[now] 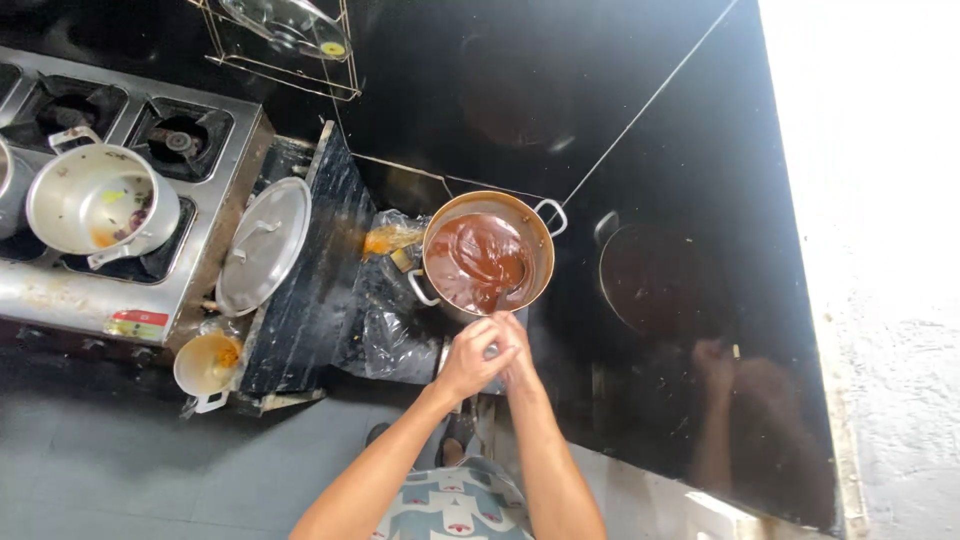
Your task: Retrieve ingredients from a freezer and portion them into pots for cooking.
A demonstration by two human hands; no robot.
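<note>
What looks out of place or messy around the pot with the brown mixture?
Beside the pot, crumpled plastic wrap lies loose on the black counter. A metal lid leans tilted against the stove instead of lying flat.

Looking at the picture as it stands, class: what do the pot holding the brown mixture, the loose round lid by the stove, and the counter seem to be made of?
Pot: probably aluminium or steel, dull silvery rim and riveted loop handles.
Lid: likely the same metal, matte grey with soft glare.
Counter: seemingly polished black stone or tile, glossy enough to mirror the pot and arms; a thin seam crosses it.
</note>
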